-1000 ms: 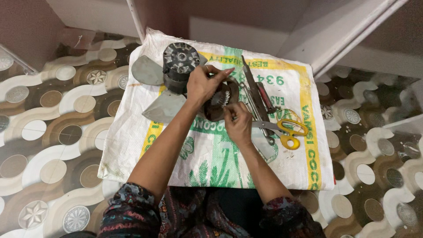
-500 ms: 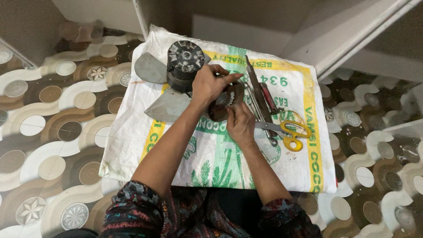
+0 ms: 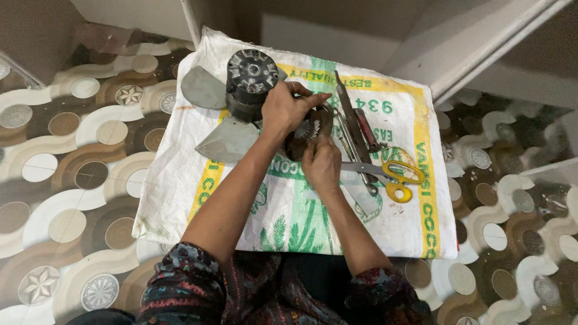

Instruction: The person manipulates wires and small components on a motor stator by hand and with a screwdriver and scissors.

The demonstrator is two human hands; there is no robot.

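Observation:
My left hand [image 3: 290, 109] grips the top of a dark round motor part with a toothed inner ring [image 3: 308, 129], held just above a white woven sack [image 3: 289, 210]. Directly below it, my right hand [image 3: 321, 164] has its fingers pressed against the lower edge of the same part. What the right fingers pinch is hidden. Left of my hands stands a black fan motor [image 3: 249, 84] with grey metal blades [image 3: 227, 141].
Right of my hands, on the sack, lie yellow-handled scissors [image 3: 398, 178], a long flat metal file [image 3: 348, 114] and a red-handled tool [image 3: 367, 132]. The sack covers a patterned tile floor [image 3: 72, 156]. A white wall and frame rise behind.
My hands have stayed on the round part, with only small shifts of the fingers. The view has tilted slightly.

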